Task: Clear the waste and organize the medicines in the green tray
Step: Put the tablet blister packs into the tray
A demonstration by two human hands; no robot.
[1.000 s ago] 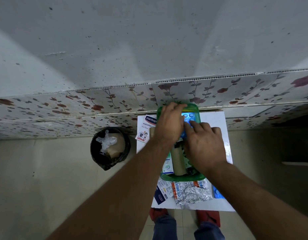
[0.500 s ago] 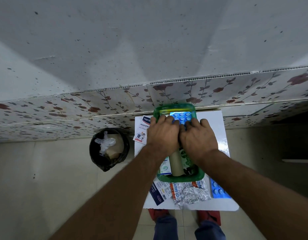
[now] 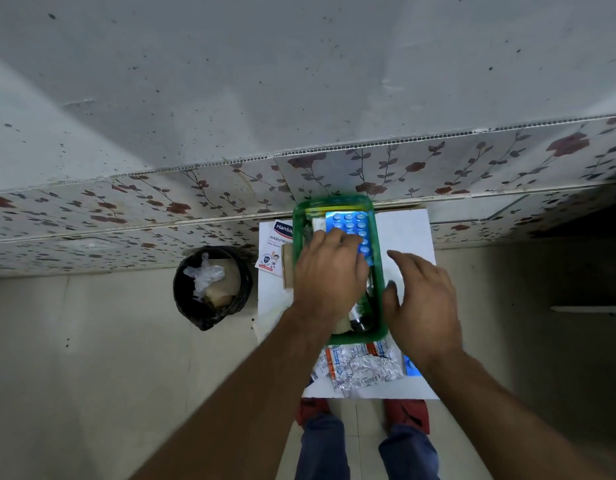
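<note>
The green tray [image 3: 378, 271] sat on the small white table [image 3: 408, 233], its long axis running straight away from the person toward the flowered wall, and the medicines not yet put away lay on the table's near edge, just short of the tray's near rim. That made the coming reach a short pull back toward the body, and the right hand [image 3: 422, 306] seemed the nearer one for it: it hovered open and empty, fingers loosely spread, just beside the tray's right wall. A crinkled silver foil strip [image 3: 363, 370] with orange print lay below that hand, and beside it a blue strip [image 3: 413, 368] peeked from under the right wrist. The left hand [image 3: 329, 275] lay flat, palm down, inside the tray, fingertips pressing on a glossy blue blister pack [image 3: 353, 225] of round pills at the far end; it gripped nothing that could be made out. A plaster box [image 3: 277, 247] of white card lay left of the tray. On the floor farther left stood a black-lined bin [image 3: 213, 289] holding crumpled plastic and brown card.
</note>
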